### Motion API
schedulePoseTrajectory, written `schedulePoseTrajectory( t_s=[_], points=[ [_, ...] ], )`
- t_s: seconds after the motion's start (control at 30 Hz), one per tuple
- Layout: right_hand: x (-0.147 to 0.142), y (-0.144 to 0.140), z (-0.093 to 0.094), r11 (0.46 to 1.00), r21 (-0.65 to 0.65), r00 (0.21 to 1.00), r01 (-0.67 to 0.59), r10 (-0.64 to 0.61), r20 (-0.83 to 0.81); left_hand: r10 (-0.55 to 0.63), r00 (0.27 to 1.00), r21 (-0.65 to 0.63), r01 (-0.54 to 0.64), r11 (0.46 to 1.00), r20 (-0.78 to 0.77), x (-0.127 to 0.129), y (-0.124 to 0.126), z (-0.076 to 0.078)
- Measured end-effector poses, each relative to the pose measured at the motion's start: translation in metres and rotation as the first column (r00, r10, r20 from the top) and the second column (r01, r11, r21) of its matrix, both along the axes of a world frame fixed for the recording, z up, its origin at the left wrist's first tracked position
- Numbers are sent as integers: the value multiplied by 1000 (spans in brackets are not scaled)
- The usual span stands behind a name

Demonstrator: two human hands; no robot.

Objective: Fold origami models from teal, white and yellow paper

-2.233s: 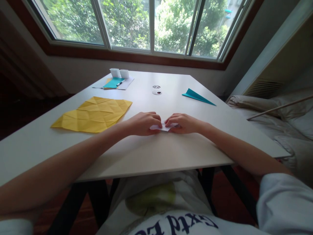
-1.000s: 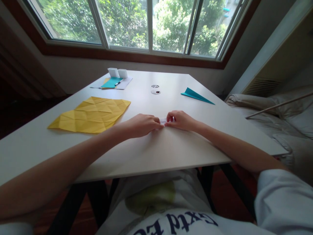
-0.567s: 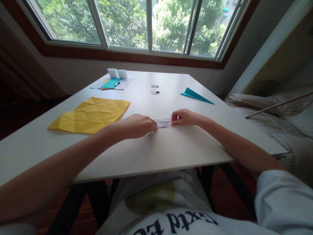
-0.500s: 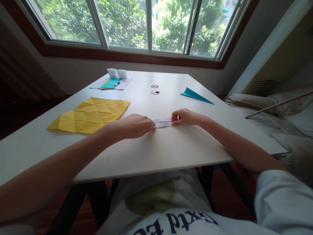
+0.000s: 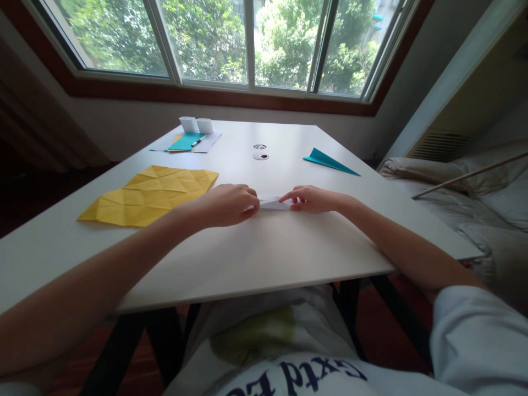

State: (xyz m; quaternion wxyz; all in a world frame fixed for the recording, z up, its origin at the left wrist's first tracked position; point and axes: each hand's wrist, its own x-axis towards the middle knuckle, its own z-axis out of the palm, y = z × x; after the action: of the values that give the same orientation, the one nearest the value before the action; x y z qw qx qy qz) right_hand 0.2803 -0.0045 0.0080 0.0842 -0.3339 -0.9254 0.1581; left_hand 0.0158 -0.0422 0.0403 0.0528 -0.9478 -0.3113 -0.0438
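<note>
A small folded white paper (image 5: 271, 204) lies on the white table (image 5: 264, 247) between my two hands. My left hand (image 5: 235, 204) is closed on the paper's left end, the fingertips pinched together there. At the right end is my right hand (image 5: 310, 198), its index finger stretched along the top of the paper and its thumb and other fingers curled at the near side. Parts of the paper are hidden beneath the fingers of both hands. To the left of my left hand a creased yellow paper sheet (image 5: 152, 192) is spread out.
A blue paper plane (image 5: 330, 161) lies at the right. Two round printed pieces (image 5: 260, 156) are near the middle back. At the back left stand white folded paper pieces (image 5: 188, 124), beside blue paper (image 5: 185, 141) and a pen (image 5: 198, 141). A window (image 5: 206, 44) is beyond.
My left hand has risen slightly. My right index finger has stretched out over the paper, which now looks narrower, with a raised fold.
</note>
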Motion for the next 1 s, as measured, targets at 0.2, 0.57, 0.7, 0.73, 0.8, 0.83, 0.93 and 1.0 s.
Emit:
schedulePoseTrajectory(
  t_s=[0.2, 0.57, 0.7, 0.73, 0.8, 0.83, 0.93, 1.0],
  points=[
    [-6, -5, 1, 996, 87, 1000, 12, -14, 19, -90, 996, 11, 90, 996, -4, 14, -6, -9],
    [-9, -11, 2, 974, 198, 991, -106, 119, -54, 3, 997, -53, -7, 999, -72, 12, -3, -23],
    [-11, -11, -1, 966, 205, 983, -155, 171, -63, -25, 998, -47, 22, 999, -53, 11, 0, -25],
    [-12, -12, -1, 965, 208, 982, -162, 179, -66, -30, 998, -44, 27, 999, -48, 11, 1, -26],
    [-15, -15, -1, 960, 217, 978, -177, 196, -73, -30, 999, -38, 28, 999, -39, 11, 2, -26],
    [-17, -16, 0, 957, 221, 975, -186, 208, -78, -27, 999, -36, 26, 999, -35, 11, 2, -26],
    [-20, -20, 2, 949, 221, 964, -226, 251, -93, -22, 999, -30, 22, 999, -29, 12, 0, -23],
    [-22, -22, 3, 947, 206, 957, -245, 270, -105, -22, 999, -26, 21, 999, -35, 13, -1, -22]
  ],
)
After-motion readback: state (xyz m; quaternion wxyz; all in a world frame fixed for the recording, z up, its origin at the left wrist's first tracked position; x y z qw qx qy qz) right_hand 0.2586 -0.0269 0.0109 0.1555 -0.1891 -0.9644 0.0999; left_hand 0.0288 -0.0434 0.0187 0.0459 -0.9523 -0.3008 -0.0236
